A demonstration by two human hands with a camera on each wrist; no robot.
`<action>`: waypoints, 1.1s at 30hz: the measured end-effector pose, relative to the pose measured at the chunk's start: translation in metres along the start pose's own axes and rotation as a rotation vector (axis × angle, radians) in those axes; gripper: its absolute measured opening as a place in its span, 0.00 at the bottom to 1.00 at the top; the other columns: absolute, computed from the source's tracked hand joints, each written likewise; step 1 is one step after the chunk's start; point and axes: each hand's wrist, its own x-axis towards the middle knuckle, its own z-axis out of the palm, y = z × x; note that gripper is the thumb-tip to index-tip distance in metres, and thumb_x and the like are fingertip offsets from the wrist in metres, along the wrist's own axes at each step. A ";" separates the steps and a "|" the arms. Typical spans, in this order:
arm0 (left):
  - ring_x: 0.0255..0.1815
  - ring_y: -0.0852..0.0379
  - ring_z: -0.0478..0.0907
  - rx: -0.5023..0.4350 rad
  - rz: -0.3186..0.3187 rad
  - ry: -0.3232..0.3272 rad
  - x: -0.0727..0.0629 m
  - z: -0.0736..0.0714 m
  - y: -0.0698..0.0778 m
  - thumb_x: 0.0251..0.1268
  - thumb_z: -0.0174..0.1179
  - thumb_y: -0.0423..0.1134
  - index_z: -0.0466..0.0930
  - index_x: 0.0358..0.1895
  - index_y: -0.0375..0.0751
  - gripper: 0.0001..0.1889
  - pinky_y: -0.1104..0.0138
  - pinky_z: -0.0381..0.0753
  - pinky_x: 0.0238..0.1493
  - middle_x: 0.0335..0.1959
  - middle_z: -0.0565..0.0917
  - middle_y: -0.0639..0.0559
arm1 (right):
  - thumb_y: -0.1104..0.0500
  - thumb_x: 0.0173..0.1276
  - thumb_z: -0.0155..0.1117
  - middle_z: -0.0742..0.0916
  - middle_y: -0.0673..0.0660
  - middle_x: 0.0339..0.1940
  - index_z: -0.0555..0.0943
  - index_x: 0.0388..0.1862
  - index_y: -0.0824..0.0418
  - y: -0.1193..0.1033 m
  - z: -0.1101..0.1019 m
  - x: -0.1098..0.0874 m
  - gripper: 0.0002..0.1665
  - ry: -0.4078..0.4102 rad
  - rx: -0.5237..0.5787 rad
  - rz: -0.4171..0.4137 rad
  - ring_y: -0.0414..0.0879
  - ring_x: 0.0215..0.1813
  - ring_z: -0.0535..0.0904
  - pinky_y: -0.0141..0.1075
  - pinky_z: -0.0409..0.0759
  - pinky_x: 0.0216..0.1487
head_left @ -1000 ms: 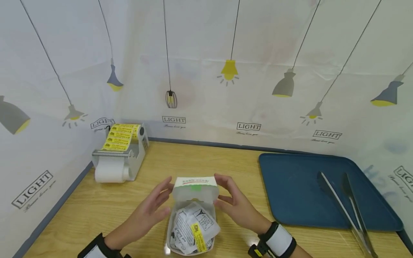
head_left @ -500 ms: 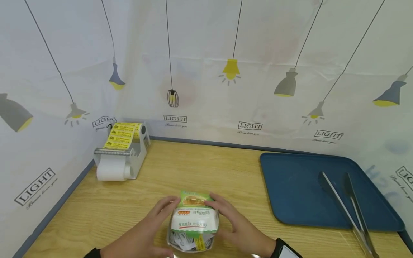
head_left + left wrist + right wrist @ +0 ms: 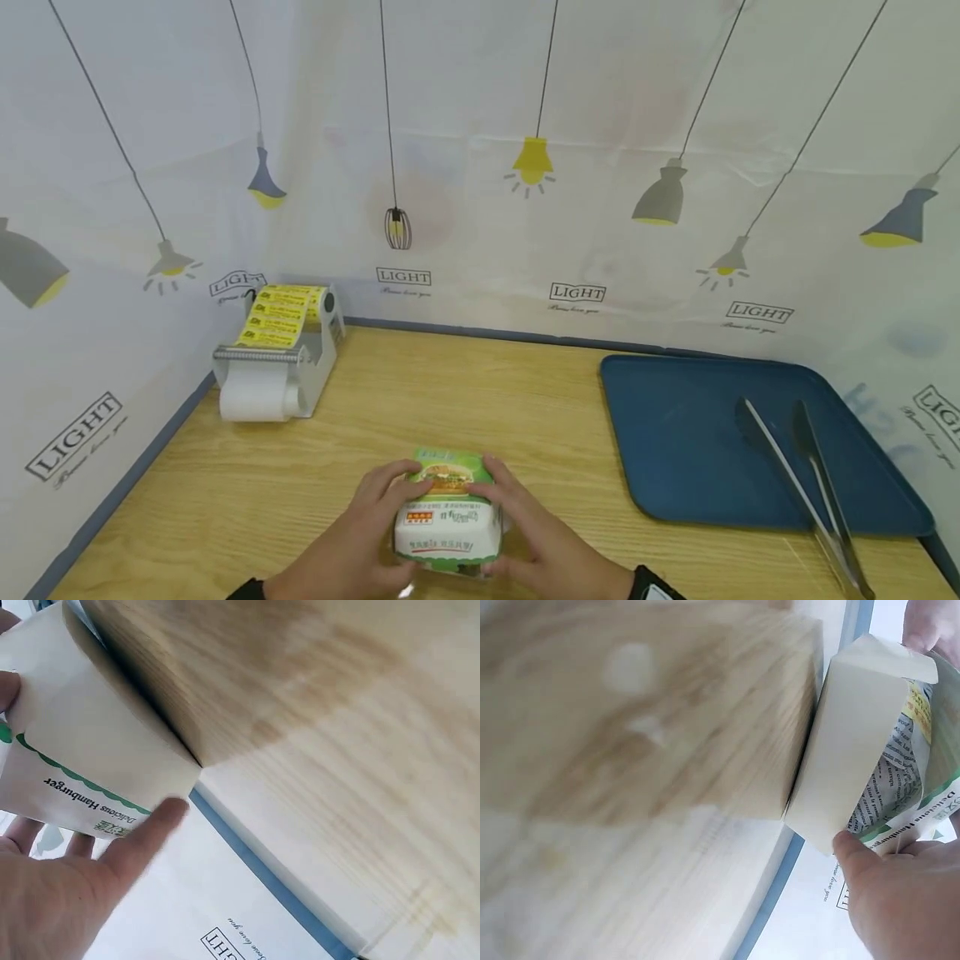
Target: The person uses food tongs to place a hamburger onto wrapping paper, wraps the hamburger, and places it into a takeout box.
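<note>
A green and white cardboard hamburger box (image 3: pixel 448 523) stands on the wooden table at the front, its lid folded down over the base. My left hand (image 3: pixel 363 527) holds its left side, fingertips on the lid and thumb low at the front. On the opposite side my right hand (image 3: pixel 542 533) grips it the same way. Through a gap at the side, the right wrist view shows a paper-wrapped burger (image 3: pixel 886 784) with a yellow label (image 3: pixel 919 709) inside. The left wrist view shows the thumb (image 3: pixel 154 829) beside the printed lid edge.
A label dispenser (image 3: pixel 318 367) with a roll of yellow labels stands at the back left. To the right lies a dark blue tray (image 3: pixel 675 442), with metal tongs (image 3: pixel 832 508) across it and past its front edge. A printed sheet (image 3: pixel 480 167) covers the walls behind.
The box lid has swung from upright down over the wrapped burger, which is now hidden in the head view. Both hands have come down with it and closed in on the sides.
</note>
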 end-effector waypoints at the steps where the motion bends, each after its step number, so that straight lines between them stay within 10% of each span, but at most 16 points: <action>1: 0.67 0.54 0.57 -0.019 -0.005 -0.010 0.000 0.001 0.001 0.42 0.72 0.46 0.57 0.67 0.62 0.45 0.65 0.75 0.56 0.70 0.54 0.55 | 0.45 0.61 0.60 0.40 0.53 0.77 0.49 0.73 0.47 0.000 0.000 -0.001 0.46 0.001 0.000 -0.001 0.59 0.76 0.40 0.49 0.59 0.69; 17: 0.64 0.56 0.62 -0.022 -0.012 0.019 0.001 0.005 0.004 0.40 0.72 0.44 0.60 0.67 0.55 0.45 0.69 0.75 0.55 0.68 0.55 0.54 | 0.51 0.61 0.64 0.36 0.58 0.76 0.46 0.74 0.43 -0.009 0.006 -0.003 0.49 0.013 -0.116 0.117 0.66 0.73 0.49 0.35 0.77 0.54; 25: 0.64 0.56 0.61 -0.013 -0.043 0.007 0.001 0.005 0.004 0.42 0.72 0.44 0.59 0.67 0.57 0.44 0.65 0.74 0.58 0.69 0.54 0.56 | 0.55 0.54 0.71 0.59 0.60 0.69 0.58 0.71 0.45 -0.015 0.011 -0.002 0.47 0.194 -0.289 0.099 0.50 0.59 0.70 0.34 0.79 0.47; 33: 0.63 0.53 0.63 -0.005 -0.037 -0.010 0.001 0.006 0.005 0.41 0.71 0.42 0.59 0.68 0.55 0.45 0.67 0.76 0.55 0.69 0.53 0.51 | 0.55 0.56 0.70 0.61 0.60 0.69 0.59 0.70 0.47 -0.012 0.012 -0.003 0.45 0.160 -0.284 0.100 0.47 0.54 0.75 0.31 0.80 0.44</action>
